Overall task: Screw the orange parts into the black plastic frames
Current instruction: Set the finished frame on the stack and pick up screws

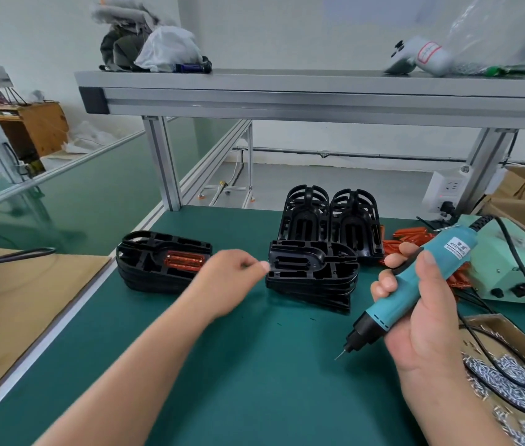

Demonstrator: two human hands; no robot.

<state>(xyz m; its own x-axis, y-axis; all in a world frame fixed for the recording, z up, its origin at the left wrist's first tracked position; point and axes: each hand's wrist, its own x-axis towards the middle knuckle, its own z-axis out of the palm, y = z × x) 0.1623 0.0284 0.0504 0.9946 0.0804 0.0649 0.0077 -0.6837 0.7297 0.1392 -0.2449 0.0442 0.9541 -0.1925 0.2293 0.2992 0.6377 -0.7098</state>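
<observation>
Trouble looks likeliest at the middle stack. At ten o'clock from the left hand, the finished stack of black frames carries an orange part seated in its top frame, well apart from any hand.

The left hand's fingers are curled, one fingertip meeting the nine o'clock edge of the empty stack. From this angle I cannot tell whether it pinches the rim or only touches it. A weak hold there could let the top frame slide, or shift the whole stack.

No orange part sits in that top frame yet. The loose orange parts lie at one o'clock of it, behind the right hand, so reaching for them means crossing the tool.

The right hand's fingers are clamped round the screwdriver, bit pointing to seven o'clock over the green mat. Its cable drapes across the screw box at four o'clock and could drag screws out.
</observation>
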